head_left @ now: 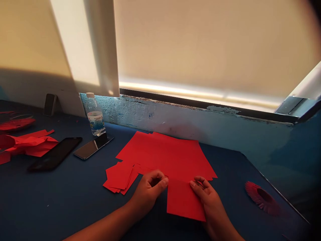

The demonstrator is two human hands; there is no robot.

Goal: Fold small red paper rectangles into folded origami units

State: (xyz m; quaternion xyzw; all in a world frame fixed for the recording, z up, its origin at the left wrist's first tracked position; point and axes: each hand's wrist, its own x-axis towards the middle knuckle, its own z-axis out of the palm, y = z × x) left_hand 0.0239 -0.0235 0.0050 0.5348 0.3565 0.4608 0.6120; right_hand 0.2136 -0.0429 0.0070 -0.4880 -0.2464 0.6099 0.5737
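At the far left of the dark blue table (pixel 30 204), crumpled red paper offcuts (pixel 26 144) lie in loose heaps; a dark smartphone (pixel 55 154) lies just to their right, beside a second smartphone (pixel 93 148); a third phone (pixel 49 104) leans upright against the wall behind; a plastic water bottle (pixel 94 114) stands upright just behind the second phone; a stack of small red paper rectangles (pixel 119 177) lies beside the larger red paper sheets (pixel 160 154); the left hand (pixel 149 190) is curled loosely closed, its thumb by the upper edge of a single red paper sheet (pixel 184 201), though I cannot tell whether it grips; the sheet lies on the table, overlapping the larger sheets; the right hand (pixel 206 197) pinches its right edge; further right sits a pleated red paper rosette (pixel 262 198).
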